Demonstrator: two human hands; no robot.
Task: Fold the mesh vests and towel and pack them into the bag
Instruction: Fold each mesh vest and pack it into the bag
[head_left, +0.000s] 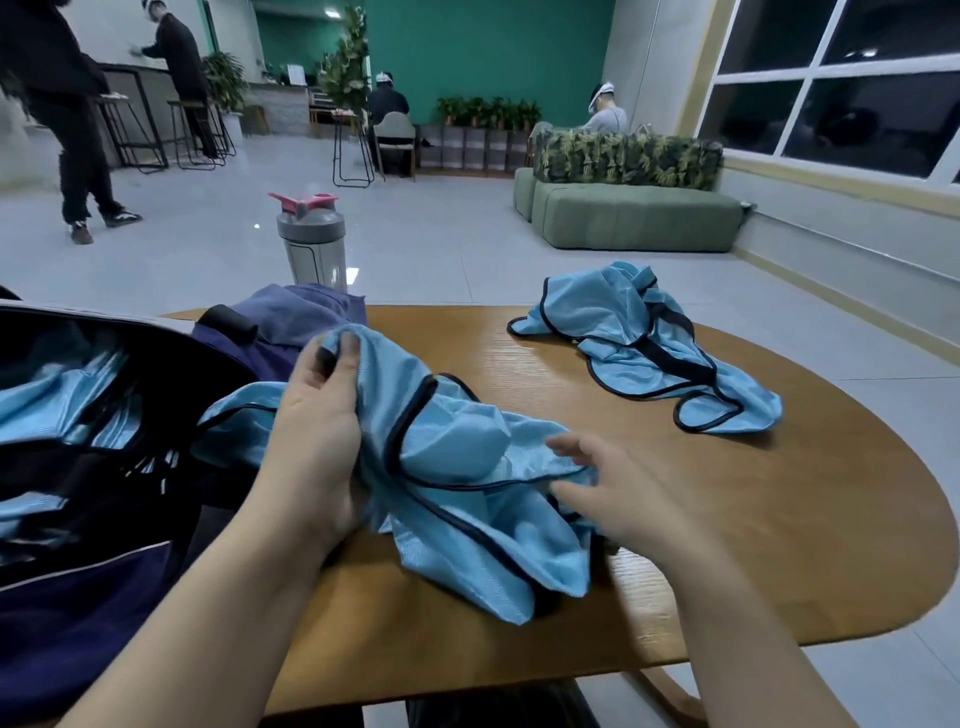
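On the wooden table (779, 545) sits a dark navy bag (78, 597) at the near left, its mouth open with blue mesh already inside. Next comes a light-blue mesh vest (457, 467) bunched in the middle — the left hand (317, 415) grips its upper edge, the right hand (608, 483) rests on it with fingers spread. A second vest (639, 348) lies crumpled at the far right; a purple towel (301, 312) lies just beyond the bag — beside a shaker bottle (311, 244).
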